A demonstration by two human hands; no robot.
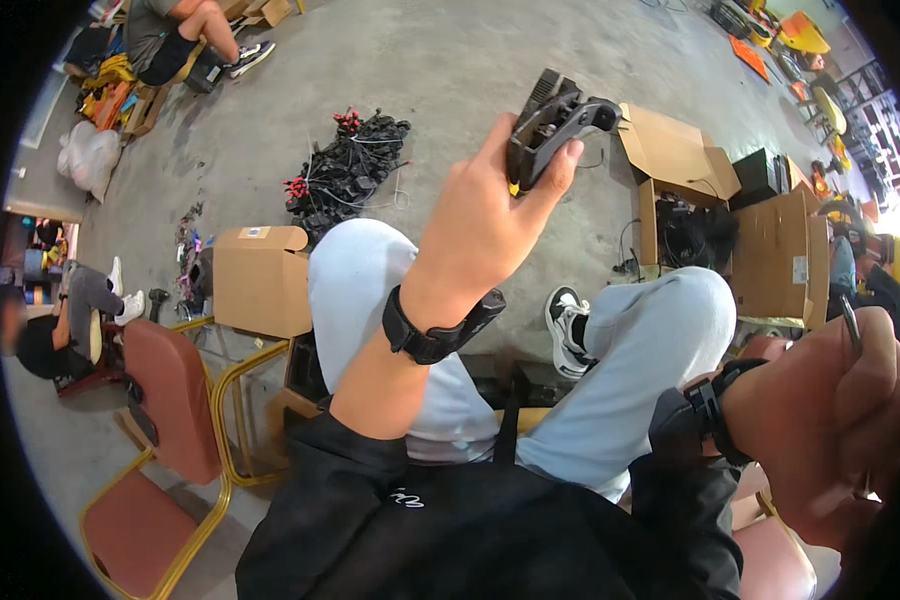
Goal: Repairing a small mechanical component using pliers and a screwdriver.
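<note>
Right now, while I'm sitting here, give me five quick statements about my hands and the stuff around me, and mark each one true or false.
1. Your left hand holds a black clamp-like device. True.
2. Your other hand holds nothing. False: your right hand has its grip on a thin metal item, mostly hidden by the fingers.
3. A tangled black pile with some red pieces lies on the floor. True.
4. The padded chair at left is blue. False: the chair is reddish-brown with a gold-coloured frame.
5. The open cardboard box beyond your right knee has black things inside. True.
</note>
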